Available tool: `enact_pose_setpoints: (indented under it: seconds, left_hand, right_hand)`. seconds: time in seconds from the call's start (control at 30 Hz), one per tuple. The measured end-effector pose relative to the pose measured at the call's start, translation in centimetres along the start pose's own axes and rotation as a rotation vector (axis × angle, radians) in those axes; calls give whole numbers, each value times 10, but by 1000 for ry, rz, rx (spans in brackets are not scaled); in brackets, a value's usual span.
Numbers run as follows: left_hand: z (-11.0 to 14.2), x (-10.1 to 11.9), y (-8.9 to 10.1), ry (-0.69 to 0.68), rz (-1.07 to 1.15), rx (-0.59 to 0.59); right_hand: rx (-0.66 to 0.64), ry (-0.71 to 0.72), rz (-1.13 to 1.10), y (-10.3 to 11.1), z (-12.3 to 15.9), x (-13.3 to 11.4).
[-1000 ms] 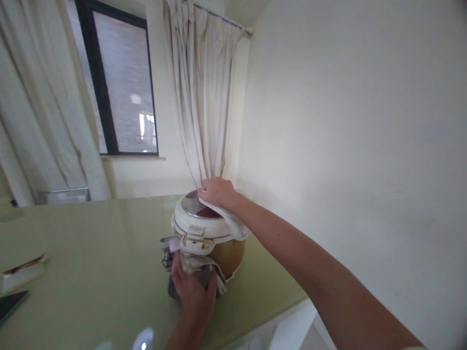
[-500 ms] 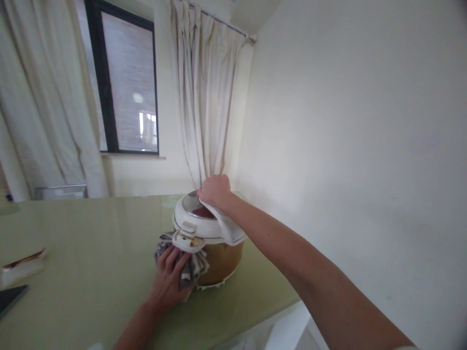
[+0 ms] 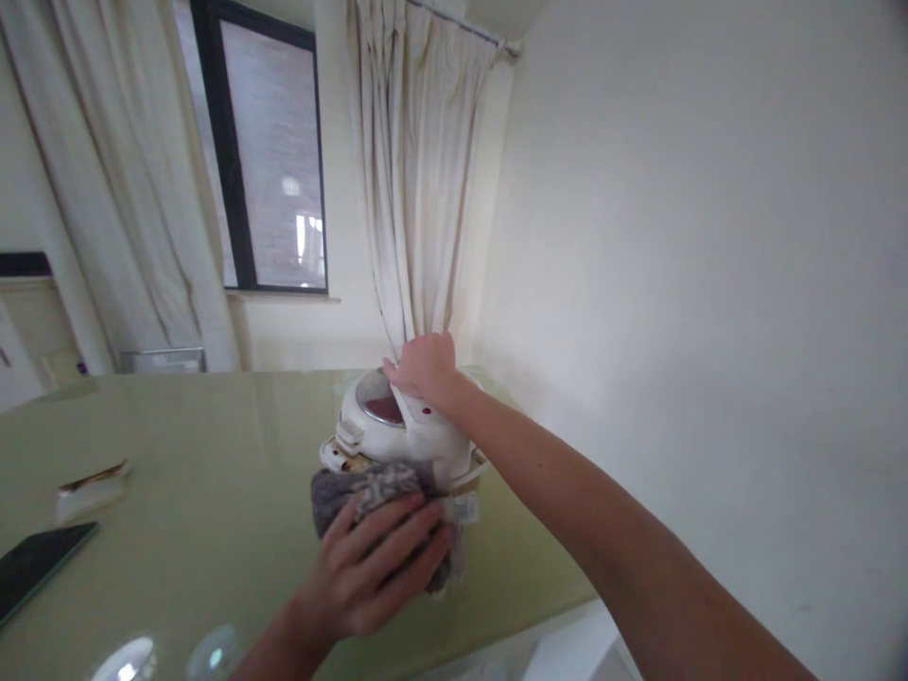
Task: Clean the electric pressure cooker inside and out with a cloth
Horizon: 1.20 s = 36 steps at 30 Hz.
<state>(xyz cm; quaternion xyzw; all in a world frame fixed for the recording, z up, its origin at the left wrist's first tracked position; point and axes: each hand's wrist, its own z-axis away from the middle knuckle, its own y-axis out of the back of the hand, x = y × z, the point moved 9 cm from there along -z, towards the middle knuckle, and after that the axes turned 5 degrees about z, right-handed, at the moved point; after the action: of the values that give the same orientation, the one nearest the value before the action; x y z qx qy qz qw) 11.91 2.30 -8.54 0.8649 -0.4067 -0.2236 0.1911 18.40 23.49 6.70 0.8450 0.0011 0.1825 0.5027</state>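
Note:
A rice cooker [image 3: 383,437] with a white lid and a clear window stands on the greenish table [image 3: 234,445]. My right hand [image 3: 426,367] is closed on the top of the lid, over its white handle; the fingertips are partly hidden. My left hand [image 3: 387,558] presses a bunched grey patterned cloth [image 3: 387,480] against the near side of the cooker, its fingers curled over the cloth. The cloth and hand hide most of the cooker's body. A pale label [image 3: 464,508] sticks out beside the fingertips.
A dark flat tablet-like object [image 3: 43,563] and a small pale packet [image 3: 92,492] lie on the table at left. A white wall [image 3: 673,236] rises close on the right. Behind the cooker hangs a cream curtain [image 3: 418,180], with a dark-framed window [image 3: 276,142] beside it.
My left hand has moved right with the cloth, from under the front latch to across the cooker's near side. My right hand stays on the lid. The view has shifted slightly left.

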Motion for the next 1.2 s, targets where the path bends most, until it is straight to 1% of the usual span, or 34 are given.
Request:
enact_pose_setpoints:
  seconds: [0.03,0.1,0.13,0.17,0.2,0.23,0.27,0.3,0.33,0.37,0.4,0.43,0.47,0.5,0.53,0.57,0.6,0.63,0.67,0.7,0.73,0.77,0.8,0.87,0.9,0.93,1.0,1.07,1.13,1.2]
  left_hand:
    - [-12,-15,20,134,2,76]
    - [-27,-55,59,414,1,277]
    - [-31,-79,72,552,10,361]
    - [-34,-104,76,674,48,400]
    - [-40,-127,69,753,116,329]
    - [-48,-148,57,797,199,223]
    - [-53,-167,41,842,302,79]
    - [-58,-181,26,853,401,-64]
    - [-63,-190,21,831,431,-149]
    - [-68,-199,23,815,411,-191]
    - [-71,-208,33,814,337,-164]
    - [-74,-217,51,839,219,-67]
    - [-73,-224,73,881,91,75]
    - [-71,-226,94,924,-19,233]
    - [-68,-224,108,946,-79,358]
    - [-68,-221,110,935,-60,402]
    - [-72,-217,100,887,29,352]
    - [-79,-210,80,811,156,221]
    - [-84,-200,56,723,284,53]
    - [-85,-187,33,641,385,-107]
    - [-82,-175,14,581,452,-233]
    - [-77,-168,1,551,476,-307]
    - [-71,-166,-5,551,464,-327]
    - [-60,-172,-9,614,393,-295]
    - [-57,-178,-9,658,351,-278]
    - [-55,-183,-9,695,314,-272]
    - [-61,-187,-12,707,286,-320]
    - [-75,-185,-15,670,283,-393]
    - [-85,-182,-13,686,206,-446]
    - [-86,-174,-8,732,87,-479]
  right_hand:
    - [6,-5,-8,-1,0,0]
    - [1,-16,-18,-3,0,1]
    - [-6,-21,-24,-4,-1,1]
    - [-11,-23,-29,-4,-2,1]
    - [-15,-23,-34,-4,-2,1]
    - [-19,-21,-38,-4,-2,1]
    - [-24,-19,-42,-3,-3,1]
    - [-27,-17,-46,-3,-2,1]
    - [-31,-19,-48,-2,-2,2]
    - [-33,-22,-50,-2,-1,3]
    - [-32,-23,-53,-2,-1,3]
    - [-30,-26,-56,-1,0,4]
    - [-30,-30,-58,-2,1,4]
    - [-28,-31,-59,-2,1,3]
    - [-26,-32,-59,-2,2,3]
    - [-23,-33,-57,-2,2,3]
    - [-24,-33,-52,-2,2,3]
    - [-27,-27,-44,-2,1,4]
    - [-33,-18,-31,-3,0,5]
    - [-43,2,-15,-4,-2,7]
    - [-60,46,1,-5,-3,8]
    - [-90,111,10,-8,-5,8]
    - [-129,182,4,-12,-6,8]
    - [-182,284,-49,-20,-6,10]
    - [-180,296,-82,-22,-6,12]
    - [-162,277,-111,-24,-7,16]
    - [-91,215,-151,-25,-7,22]
    - [-35,195,-210,-27,-7,22]
    - [35,220,-320,-27,-7,21]
    - [93,285,-489,-26,-8,20]
